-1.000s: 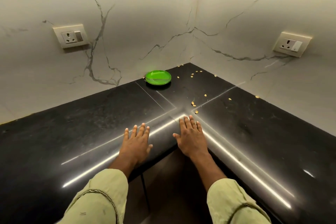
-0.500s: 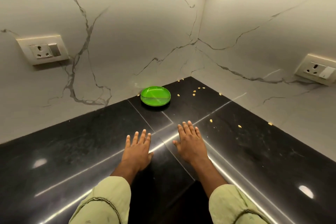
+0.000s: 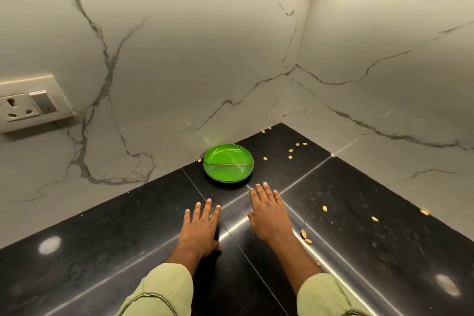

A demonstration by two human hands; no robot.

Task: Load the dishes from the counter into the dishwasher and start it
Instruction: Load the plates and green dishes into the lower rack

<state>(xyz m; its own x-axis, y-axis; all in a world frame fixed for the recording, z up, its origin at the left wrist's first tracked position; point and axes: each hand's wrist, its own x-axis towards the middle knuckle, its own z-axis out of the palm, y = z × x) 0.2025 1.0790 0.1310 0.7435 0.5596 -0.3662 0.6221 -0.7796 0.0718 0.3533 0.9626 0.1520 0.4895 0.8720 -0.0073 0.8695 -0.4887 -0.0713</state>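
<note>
1. Here, on my head camera, the green plate (image 3: 228, 163) sits flat on the black stone counter (image 3: 102, 251), deep in the corner and just beside the marble wall (image 3: 179, 59) on the left.
2. The plate lies straight ahead of my right hand (image 3: 269, 215), just past its fingertips and not touching them. From my left hand (image 3: 198, 229) it is ahead and to the right, a little farther off.
3. The plate is round, so I see no long axis. It faces up, and a thin line crosses it from left to right. A second rim shows under its near right edge; I cannot tell whether that is another plate.
4. Both hands are palm down over the counter, fingers straight and slightly spread, holding nothing. I cannot tell whether they rest on the stone or hover over it.
5. Pale seeds (image 3: 304, 233) lie scattered on the counter, some just right of my right wrist, others near the corner.
6. A wall socket (image 3: 25, 105) is at the far left.
</note>
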